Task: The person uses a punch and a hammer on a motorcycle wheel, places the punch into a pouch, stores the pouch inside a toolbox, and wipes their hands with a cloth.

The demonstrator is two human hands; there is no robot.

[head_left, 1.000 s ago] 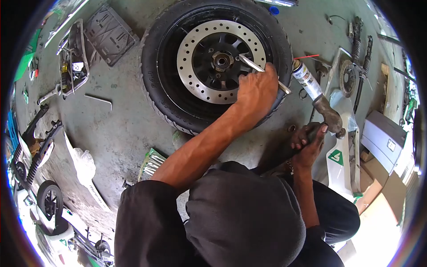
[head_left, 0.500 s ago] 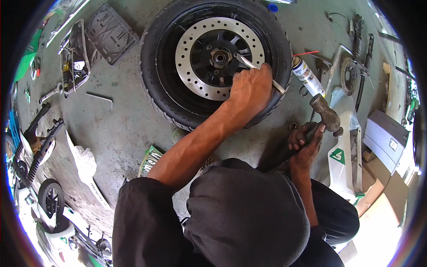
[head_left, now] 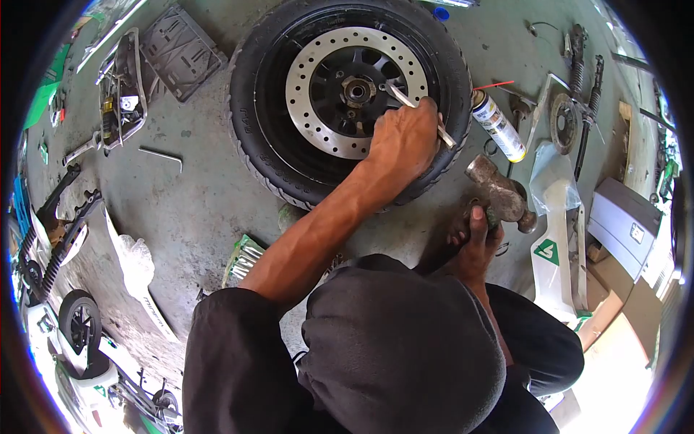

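Note:
My left hand (head_left: 405,139) is closed around a metal rod (head_left: 402,95), its tip near the hub (head_left: 358,91) of a wheel. The rod's other end sticks out over the tyre (head_left: 249,137). A silver brake disc (head_left: 303,108) with holes faces up on the wheel, which lies flat on the floor. Below and right of the tyre, my right hand (head_left: 477,242) is wrapped round the handle of a hammer (head_left: 500,194). The hammer's head is raised beside the thumb, apart from the rod. Part of the handle is hidden by the hand.
A spray can (head_left: 499,129) lies right of the tyre, near a loose disc (head_left: 564,123) and shock absorbers. A white panel (head_left: 555,253) and a grey box (head_left: 623,220) are farther right. At left are an Allen key (head_left: 162,155), a grey tray (head_left: 181,54) and a wrench set (head_left: 246,260).
The hammer head has moved left and slightly down with my right hand. My left hand and the rod have shifted slightly left.

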